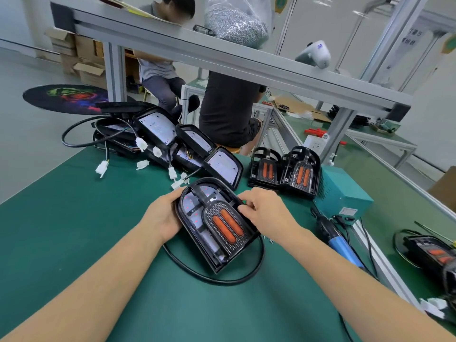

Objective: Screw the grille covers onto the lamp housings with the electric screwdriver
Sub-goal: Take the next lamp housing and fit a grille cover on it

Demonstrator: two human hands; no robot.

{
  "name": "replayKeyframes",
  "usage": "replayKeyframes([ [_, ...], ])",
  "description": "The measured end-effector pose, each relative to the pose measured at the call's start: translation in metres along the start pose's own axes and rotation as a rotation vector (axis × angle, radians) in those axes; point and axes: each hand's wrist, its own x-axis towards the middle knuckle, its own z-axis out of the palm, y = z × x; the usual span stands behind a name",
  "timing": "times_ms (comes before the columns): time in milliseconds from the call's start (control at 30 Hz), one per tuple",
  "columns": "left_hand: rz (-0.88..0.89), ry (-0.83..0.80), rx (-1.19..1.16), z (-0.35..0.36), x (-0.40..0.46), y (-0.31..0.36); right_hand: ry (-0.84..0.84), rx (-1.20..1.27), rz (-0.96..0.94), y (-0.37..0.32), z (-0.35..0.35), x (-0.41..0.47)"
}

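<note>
Green matting covers the bench (74,230); the left hand (164,215) grips the lamp housing (190,228) by its left edge; its grille cover (223,224) runs lengthwise away from the person; the right hand (265,209) pinches the housing's right rim; the electric screwdriver (338,239) lies just right, nearest that hand.

Left hand (164,216): fingers hidden behind the lamp housing (195,233). Right hand (266,210): fingertips too small to show whether they pinch anything. Electric screwdriver (339,240): rear end hidden behind the right forearm. Finished lamp (430,255): cut off by the right edge.
</note>
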Motion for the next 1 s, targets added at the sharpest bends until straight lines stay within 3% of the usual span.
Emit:
replayKeyframes([
  [300,0.052,-0.038,-0.023,0.003,0.0,-0.006,0.133,0.033,-0.035,0.006,0.018,-0.006],
  [433,0.107,0.015,-0.004,0.003,-0.001,-0.005,0.172,0.276,0.025,0.008,0.024,-0.005],
  [667,0.111,0.036,-0.068,-0.001,-0.002,-0.003,-0.099,0.794,0.266,0.018,0.032,-0.008],
  [1000,0.138,0.052,0.007,-0.007,0.005,-0.006,-0.032,0.946,0.357,0.02,0.046,-0.001],
])
